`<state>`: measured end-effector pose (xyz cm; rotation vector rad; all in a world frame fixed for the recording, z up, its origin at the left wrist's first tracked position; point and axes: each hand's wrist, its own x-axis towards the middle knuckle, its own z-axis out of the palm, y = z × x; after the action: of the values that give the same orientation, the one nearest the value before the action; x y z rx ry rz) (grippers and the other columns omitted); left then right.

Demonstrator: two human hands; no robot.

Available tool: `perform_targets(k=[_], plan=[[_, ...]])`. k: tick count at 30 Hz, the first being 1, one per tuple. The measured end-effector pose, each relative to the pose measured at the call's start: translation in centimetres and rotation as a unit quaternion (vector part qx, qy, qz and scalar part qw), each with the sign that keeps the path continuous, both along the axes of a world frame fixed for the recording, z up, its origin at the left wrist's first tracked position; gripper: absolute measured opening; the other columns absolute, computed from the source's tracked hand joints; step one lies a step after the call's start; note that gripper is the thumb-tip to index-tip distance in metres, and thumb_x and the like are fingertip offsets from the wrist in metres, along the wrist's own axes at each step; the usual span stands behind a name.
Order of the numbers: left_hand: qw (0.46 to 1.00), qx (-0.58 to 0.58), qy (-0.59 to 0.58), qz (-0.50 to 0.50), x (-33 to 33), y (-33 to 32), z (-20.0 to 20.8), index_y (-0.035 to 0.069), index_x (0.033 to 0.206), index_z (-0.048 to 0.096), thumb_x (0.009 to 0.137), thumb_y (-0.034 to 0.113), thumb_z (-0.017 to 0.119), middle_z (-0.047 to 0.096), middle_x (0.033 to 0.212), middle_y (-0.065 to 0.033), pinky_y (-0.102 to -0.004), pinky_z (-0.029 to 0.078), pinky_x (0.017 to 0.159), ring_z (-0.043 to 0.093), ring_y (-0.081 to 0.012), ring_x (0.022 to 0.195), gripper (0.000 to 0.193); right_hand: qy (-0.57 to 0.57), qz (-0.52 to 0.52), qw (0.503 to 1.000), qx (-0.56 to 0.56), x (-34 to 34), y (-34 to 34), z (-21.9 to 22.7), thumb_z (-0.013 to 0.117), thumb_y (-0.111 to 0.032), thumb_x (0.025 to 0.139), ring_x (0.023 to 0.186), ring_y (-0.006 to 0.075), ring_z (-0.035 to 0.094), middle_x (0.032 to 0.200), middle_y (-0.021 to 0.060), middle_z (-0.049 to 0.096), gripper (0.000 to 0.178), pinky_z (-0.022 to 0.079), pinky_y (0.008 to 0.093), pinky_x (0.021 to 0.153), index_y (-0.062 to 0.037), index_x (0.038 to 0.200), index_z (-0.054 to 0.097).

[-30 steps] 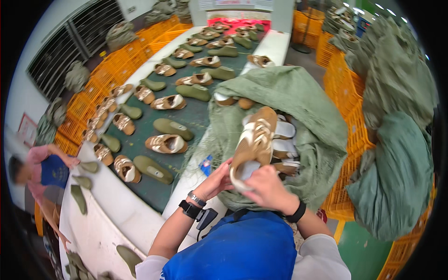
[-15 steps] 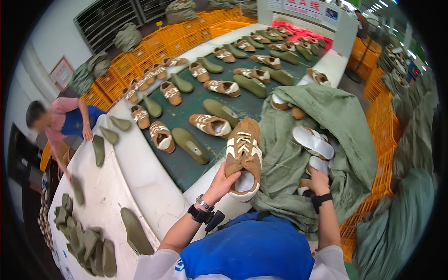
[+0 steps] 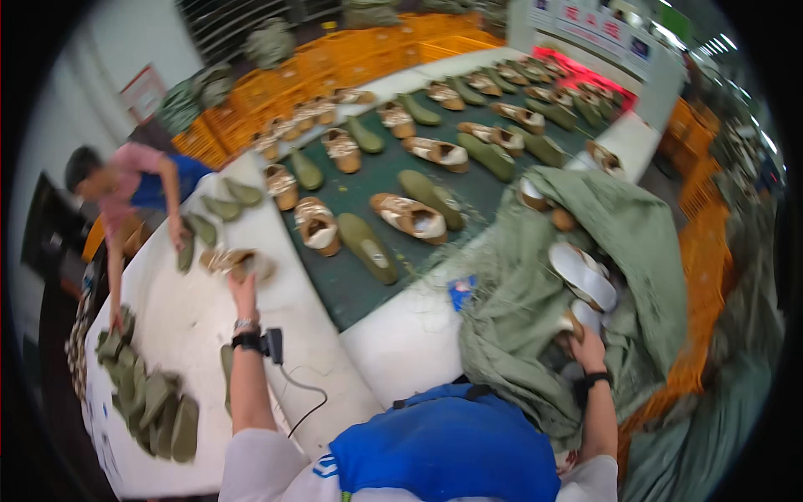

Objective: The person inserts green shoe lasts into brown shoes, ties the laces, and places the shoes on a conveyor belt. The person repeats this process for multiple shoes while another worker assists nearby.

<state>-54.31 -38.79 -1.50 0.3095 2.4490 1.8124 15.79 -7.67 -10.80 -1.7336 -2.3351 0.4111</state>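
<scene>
Stretched out over the white table (image 3: 188, 309), my left hand (image 3: 243, 294) is closed on a brown sneaker (image 3: 224, 261) with white trim, blurred by motion. My right hand (image 3: 589, 350) reaches into the open green sack (image 3: 506, 322), its fingers closed at another brown sneaker (image 3: 568, 325) that is partly hidden by the cloth. Beside it in the sack lies a sneaker with its white sole (image 3: 583, 276) turned up. Several green shoe lasts (image 3: 201, 227) rest close to the sneaker in my left hand.
A dark green belt (image 3: 368, 305) carries rows of sneakers (image 3: 410, 219) and green lasts (image 3: 366, 248). A co-worker (image 3: 138, 188) at the left handles lasts, one hand at a pile (image 3: 155, 402). Orange crates (image 3: 293, 79) line the back and right. A cable (image 3: 314, 388) hangs from my left wrist.
My left hand has carried the sneaker left, from beside the sack to over the white table. The co-worker's hand has moved to the last pile. My view has shifted left.
</scene>
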Motion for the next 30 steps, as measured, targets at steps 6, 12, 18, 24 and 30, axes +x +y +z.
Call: perform_targets(k=[6,12,18,24,30], plan=[[0.921,-0.127,-0.007,-0.369,15.8,9.4,-0.1,0.008,0.131,0.046,0.082,0.005,0.064,0.055,0.121,-0.0100,-0.0328,0.047,0.089,0.054,-0.0189,0.109,0.053,0.232,0.004,0.972,0.037,-5.6,1.2,12.6,0.064,-0.034,0.083,0.084,0.0275,0.064,0.094,0.0113,0.066,0.040,0.049,0.0353,0.075,-0.0071,0.112,0.059],[0.819,0.090,0.066,-0.562,30.3,15.9,10.1,0.009,0.142,0.030,0.079,0.020,0.071,0.035,0.144,-0.0129,-0.0440,0.034,0.105,0.036,-0.0248,0.132,0.076,0.412,0.200,0.815,-0.355,-12.1,-1.2,19.7,0.063,-0.022,0.087,0.081,0.0088,0.058,0.092,0.0006,0.062,0.035,0.048,0.0249,0.070,-0.0020,0.116,0.057],[0.645,-0.187,0.003,-0.741,31.9,17.3,10.5,0.003,0.130,0.045,0.084,0.027,0.060,0.063,0.108,-0.0134,-0.0364,0.047,0.089,0.061,-0.0269,0.102,0.054,0.204,0.431,0.877,-0.058,-17.8,-3.6,20.6,0.071,-0.022,0.073,0.085,0.0339,0.061,0.098,0.0136,0.064,0.039,0.049,0.0398,0.078,-0.0077,0.109,0.062],[0.667,0.082,-0.617,-0.410,27.3,13.7,3.3,-0.001,0.104,0.060,0.083,0.013,0.056,0.067,0.095,-0.0133,-0.0346,0.055,0.078,0.067,-0.0239,0.081,0.025,0.403,0.130,0.905,0.031,-17.3,-3.1,17.6,0.068,-0.016,0.080,0.072,0.0245,0.061,0.087,0.0096,0.063,0.030,0.049,0.0317,0.067,-0.0060,0.107,0.062],[0.619,0.243,-0.647,-0.372,23.9,10.1,-0.2,0.000,0.099,0.063,0.085,0.013,0.054,0.067,0.097,-0.0144,-0.0374,0.054,0.080,0.066,-0.0262,0.088,0.021,0.452,0.144,0.841,-0.259,-16.6,-4.4,11.0,0.065,-0.017,0.083,0.073,0.0165,0.063,0.085,0.0103,0.067,0.028,0.049,0.0272,0.067,-0.0032,0.108,0.063]])
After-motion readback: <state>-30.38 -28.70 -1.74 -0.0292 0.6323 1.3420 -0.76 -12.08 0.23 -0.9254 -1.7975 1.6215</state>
